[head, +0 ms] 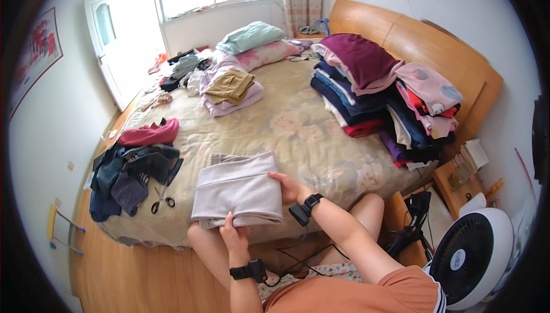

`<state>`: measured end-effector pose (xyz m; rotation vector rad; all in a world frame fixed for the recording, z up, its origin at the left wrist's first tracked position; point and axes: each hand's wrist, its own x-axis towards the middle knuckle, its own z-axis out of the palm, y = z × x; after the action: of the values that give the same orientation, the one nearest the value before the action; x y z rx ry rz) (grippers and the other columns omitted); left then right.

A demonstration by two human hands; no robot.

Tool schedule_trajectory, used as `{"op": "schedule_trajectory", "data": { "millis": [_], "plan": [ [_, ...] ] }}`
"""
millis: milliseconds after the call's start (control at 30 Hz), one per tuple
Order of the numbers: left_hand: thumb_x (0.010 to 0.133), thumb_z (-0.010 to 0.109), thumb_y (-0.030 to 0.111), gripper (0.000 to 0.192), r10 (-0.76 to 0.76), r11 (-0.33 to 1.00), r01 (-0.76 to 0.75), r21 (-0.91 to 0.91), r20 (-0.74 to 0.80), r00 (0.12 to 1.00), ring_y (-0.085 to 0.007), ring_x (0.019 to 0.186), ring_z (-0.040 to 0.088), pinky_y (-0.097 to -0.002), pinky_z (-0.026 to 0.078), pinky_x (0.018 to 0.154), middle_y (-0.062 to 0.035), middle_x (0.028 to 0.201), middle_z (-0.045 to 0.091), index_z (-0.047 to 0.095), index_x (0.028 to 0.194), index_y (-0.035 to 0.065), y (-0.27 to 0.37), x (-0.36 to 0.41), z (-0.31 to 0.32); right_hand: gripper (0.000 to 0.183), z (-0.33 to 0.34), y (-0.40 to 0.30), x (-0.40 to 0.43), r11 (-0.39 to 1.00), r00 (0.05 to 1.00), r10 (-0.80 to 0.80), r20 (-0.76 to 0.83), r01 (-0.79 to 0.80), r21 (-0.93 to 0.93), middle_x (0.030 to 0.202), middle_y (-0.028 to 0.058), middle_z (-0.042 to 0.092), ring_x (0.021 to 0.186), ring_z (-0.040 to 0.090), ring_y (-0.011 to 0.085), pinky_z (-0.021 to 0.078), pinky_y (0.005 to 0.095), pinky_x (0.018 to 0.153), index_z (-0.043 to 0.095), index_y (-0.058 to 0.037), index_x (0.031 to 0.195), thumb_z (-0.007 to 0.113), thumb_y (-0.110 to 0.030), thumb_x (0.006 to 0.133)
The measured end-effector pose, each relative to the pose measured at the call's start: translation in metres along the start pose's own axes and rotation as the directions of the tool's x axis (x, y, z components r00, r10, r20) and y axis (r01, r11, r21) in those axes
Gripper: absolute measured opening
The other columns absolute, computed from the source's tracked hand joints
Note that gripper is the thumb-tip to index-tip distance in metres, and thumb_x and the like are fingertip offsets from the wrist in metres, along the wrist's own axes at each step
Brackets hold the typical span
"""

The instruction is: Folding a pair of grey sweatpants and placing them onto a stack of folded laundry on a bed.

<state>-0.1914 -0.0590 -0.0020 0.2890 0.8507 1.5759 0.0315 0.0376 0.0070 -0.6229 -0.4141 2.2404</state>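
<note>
A folded light-grey garment point(238, 190) lies at the near edge of the bed, partly over my knee. My left hand point(235, 231) grips its near edge, thumb on top and the fingers hidden beneath. On the right side, my right hand point(292, 189) holds the garment's edge, its thumb on the upper face and the other fingers behind. Both wrists wear black straps with small devices. Left of the garment, a pair of scissors point(163, 199) with black handles rests on the floral bedspread point(288, 128).
Dark clothes point(129, 175) and a red garment point(150, 132) lie at the left. Tall stacks of folded clothes point(356, 81) stand by the wooden headboard point(412, 34). Folded khaki trousers point(232, 86) sit farther back. A white fan point(468, 259) stands close on my right, near an open drawer point(406, 231).
</note>
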Motion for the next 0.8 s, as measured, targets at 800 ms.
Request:
{"op": "schedule_trajectory", "data": {
  "millis": [800],
  "plan": [
    [0.098,0.048,0.012,0.033,-0.457,0.777,-0.193,0.599,0.748,0.48,-0.0139,0.079,0.065,-0.0268,0.054,0.068,-0.0125,0.108,0.067,0.049,0.128,-0.0016,-0.025,-0.041,0.062,0.043,0.193,-0.18,-0.23,0.716,0.771,-0.605,-0.199,0.418,-0.559,0.107,0.0155,0.062,0.096,0.062,0.0267,0.049,0.0399,0.092,0.048,0.0045,0.119,0.062,-0.016,0.084]
  ]
}}
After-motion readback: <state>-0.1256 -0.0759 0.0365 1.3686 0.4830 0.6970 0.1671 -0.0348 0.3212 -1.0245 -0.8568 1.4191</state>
